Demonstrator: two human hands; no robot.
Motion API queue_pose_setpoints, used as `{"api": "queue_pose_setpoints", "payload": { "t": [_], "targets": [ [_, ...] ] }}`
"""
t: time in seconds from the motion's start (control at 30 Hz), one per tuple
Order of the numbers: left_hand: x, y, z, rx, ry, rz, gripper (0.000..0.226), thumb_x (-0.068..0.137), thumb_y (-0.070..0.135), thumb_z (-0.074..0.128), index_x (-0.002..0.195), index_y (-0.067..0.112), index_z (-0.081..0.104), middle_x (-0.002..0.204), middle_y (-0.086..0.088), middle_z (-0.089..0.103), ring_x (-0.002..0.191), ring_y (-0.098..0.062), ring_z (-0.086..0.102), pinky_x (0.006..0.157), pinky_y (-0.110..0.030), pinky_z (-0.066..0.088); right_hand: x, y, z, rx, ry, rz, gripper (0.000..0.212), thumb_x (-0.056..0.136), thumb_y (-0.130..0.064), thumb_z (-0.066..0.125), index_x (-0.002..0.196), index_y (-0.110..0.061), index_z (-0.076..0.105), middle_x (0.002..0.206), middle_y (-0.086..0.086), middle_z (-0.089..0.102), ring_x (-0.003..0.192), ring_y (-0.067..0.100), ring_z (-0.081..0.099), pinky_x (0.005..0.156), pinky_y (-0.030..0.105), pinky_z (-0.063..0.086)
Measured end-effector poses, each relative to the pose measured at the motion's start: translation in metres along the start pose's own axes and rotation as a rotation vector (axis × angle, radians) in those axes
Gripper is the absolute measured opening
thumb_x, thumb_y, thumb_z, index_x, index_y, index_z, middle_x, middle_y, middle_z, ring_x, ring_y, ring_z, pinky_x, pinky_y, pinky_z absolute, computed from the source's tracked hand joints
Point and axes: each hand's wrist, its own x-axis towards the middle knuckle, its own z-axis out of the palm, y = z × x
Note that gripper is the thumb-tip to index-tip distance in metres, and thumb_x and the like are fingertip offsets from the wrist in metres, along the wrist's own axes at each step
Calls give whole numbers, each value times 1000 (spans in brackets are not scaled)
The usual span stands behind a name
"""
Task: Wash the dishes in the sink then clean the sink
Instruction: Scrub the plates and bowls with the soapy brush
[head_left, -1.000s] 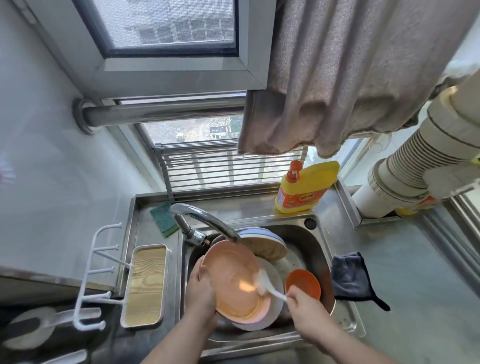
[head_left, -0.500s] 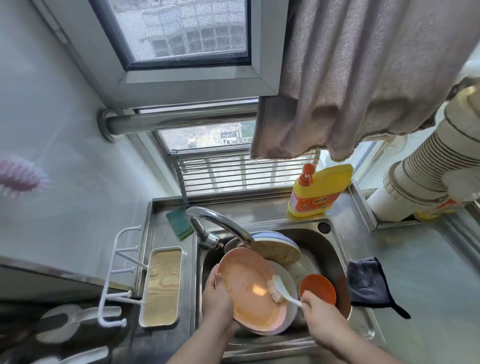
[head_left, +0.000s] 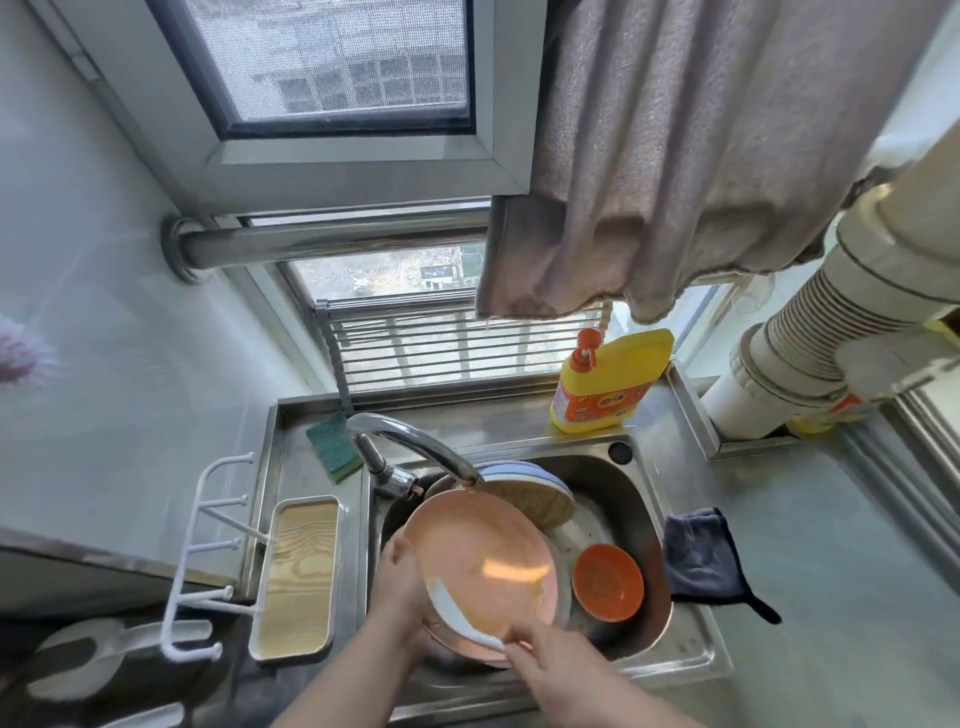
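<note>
Overhead, left hand (head_left: 397, 582) fingers clamped on pink plate (head_left: 483, 561) rim, right hand (head_left: 550, 670) fingers gripping brush (head_left: 457, 616) across plate.

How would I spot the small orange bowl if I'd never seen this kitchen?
Find the steel sink under the window, with its curved faucet. Inside the basin, look right of the big pink plate that the left hand holds while the right hand scrubs it. The orange bowl lies there alone on the basin floor, smaller and far deeper orange than the plates.
</note>
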Motion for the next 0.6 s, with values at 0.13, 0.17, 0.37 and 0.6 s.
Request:
{"api": "queue_pose_setpoints", "payload": {
  "t": [0.13, 0.17, 0.37, 0.6],
  "targets": [
    [-1, 11, -9, 25, -24, 4, 28, 113, 38, 42, 121, 30, 66, 109, -13, 75, 101, -40, 72, 84, -63, 61, -24, 37, -38, -324, 34, 20, 14, 101, -56, 39, 107, -44, 40, 105, 7, 68, 99, 31, 66, 80, 41, 51],
    [0, 10, -10, 44, -41, 4, 28, 113, 38, 41, 124, 30, 66, 111, -13, 74, 102, -40, 71, 82, -60, 62, -26, 44, -48, -417, 48, 33, 14, 103, -54, 36, 109, -42, 39, 108, 8, 68, 99, 35, 66, 76, 41, 49],
    [-17, 10, 3, 98, 16, 100, 40, 112, 45, 42, 110, 19, 72, 100, -8, 75, 95, -30, 70, 85, -44, 59, -29, 26, -34, -595, 47, -46, 13, 108, -44, 31, 116, -37, 39, 105, 16, 66, 96, 41, 64, 68, 42, 42],
    [-8, 12, -16, 133, 30, 215, 37, 101, 58, 58, 97, 27, 78, 97, -1, 80, 96, -28, 74, 92, -55, 60, -25, 47, -52, -656, 178, 4, 23, 106, -39, 35, 127, -47, 32, 109, 8, 70, 95, 39, 66, 64, 39, 44]
  ]
}}
